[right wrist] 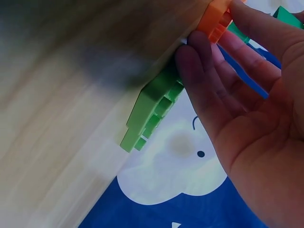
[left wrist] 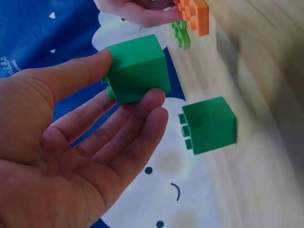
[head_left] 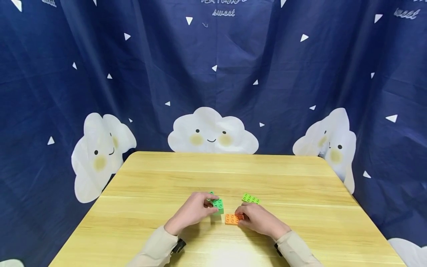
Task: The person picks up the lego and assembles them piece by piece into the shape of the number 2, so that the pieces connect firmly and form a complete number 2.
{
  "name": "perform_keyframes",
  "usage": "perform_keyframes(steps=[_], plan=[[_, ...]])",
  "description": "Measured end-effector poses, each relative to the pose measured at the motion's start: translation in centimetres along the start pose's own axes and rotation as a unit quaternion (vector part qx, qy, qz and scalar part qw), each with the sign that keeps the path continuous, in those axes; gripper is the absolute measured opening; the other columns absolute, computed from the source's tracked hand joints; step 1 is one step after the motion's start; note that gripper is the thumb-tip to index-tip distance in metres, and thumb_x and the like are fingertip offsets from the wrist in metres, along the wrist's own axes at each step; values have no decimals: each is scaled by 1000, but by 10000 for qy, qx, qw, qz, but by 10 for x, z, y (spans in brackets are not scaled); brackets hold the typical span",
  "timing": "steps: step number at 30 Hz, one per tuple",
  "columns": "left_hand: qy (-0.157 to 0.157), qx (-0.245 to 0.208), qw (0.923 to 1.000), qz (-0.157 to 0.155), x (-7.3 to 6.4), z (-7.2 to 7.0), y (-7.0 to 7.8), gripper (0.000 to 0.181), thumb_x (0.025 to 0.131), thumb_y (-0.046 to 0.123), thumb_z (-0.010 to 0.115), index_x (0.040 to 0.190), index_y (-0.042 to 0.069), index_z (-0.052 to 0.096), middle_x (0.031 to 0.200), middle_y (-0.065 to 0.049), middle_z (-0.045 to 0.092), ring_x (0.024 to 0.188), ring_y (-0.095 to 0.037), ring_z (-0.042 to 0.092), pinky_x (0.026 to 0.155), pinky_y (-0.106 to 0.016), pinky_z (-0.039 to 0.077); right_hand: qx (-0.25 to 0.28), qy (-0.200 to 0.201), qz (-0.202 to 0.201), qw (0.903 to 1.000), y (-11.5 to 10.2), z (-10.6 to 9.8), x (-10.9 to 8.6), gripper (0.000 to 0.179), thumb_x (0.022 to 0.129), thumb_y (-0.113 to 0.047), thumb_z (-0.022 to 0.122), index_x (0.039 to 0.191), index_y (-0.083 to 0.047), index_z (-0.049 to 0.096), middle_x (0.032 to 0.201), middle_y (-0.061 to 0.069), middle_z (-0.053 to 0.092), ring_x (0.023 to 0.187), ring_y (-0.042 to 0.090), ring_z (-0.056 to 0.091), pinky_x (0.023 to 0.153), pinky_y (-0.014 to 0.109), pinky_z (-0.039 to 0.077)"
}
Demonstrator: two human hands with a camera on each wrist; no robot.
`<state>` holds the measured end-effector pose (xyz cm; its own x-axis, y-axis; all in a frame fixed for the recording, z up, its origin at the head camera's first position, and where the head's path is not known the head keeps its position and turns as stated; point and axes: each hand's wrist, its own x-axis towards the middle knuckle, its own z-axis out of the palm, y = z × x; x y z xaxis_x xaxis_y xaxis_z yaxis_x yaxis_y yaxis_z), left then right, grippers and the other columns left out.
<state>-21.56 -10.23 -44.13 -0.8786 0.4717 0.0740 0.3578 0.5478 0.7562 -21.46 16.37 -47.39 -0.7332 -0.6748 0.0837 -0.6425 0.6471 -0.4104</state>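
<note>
On the wooden table, head view: the left hand pinches a green brick, studs up; the right hand grips the right end of an orange brick, near the green one but apart.
Lime brick: beyond the orange one, partly hidden by the right hand.
Curtain: dark blue cloth in soft folds, printed with pale clouds.
Green brick, left wrist view: thumb on one side, fingertips opposite, a hold that probably serves to leave the studs uncovered; it seems raised (the shadow under it in the head view hints so).
Second green brick: upright on the table just beside that hand, blocky, smooth-walled like plastic.
Orange brick, right wrist view: thumb and fingertips close narrowly on it, presumably for easy turning; whether it touches the wood, I cannot tell.
Lime brick's shape: low, stepped at one end, square-looking studs in profile.
</note>
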Motion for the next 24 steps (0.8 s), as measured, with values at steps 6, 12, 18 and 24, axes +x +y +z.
perform_keyframes(steps=[6,12,18,24], plan=[[12,-35,10000,2,4,2,2,35,92,17,77,125,4,72,104,-4,74,84,-10,67,70,-22,56,19,35,8,10000,0,1,4,20,91,-13,78,110,-7,74,105,2,73,93,10,66,81,28,57],[-85,-107,9998,137,5,6,2,33,92,16,77,122,3,73,105,-3,72,83,-8,66,71,-21,56,8,66,7,10000,-1,1,4,20,90,-13,79,109,-7,74,105,2,72,93,11,66,80,28,57],[-121,-168,9996,192,6,12,1,32,91,14,78,120,1,73,103,-4,72,81,-6,65,70,-21,56,17,47,-43,10000,1,2,5,19,91,-13,78,109,-8,74,104,1,72,92,9,65,79,27,57],[-223,-183,9995,117,8,17,2,32,91,15,79,120,3,74,101,-4,74,79,-4,66,68,-21,55,1,69,-71,10000,0,4,6,18,92,-13,77,109,-9,75,103,0,72,90,7,64,77,25,56]])
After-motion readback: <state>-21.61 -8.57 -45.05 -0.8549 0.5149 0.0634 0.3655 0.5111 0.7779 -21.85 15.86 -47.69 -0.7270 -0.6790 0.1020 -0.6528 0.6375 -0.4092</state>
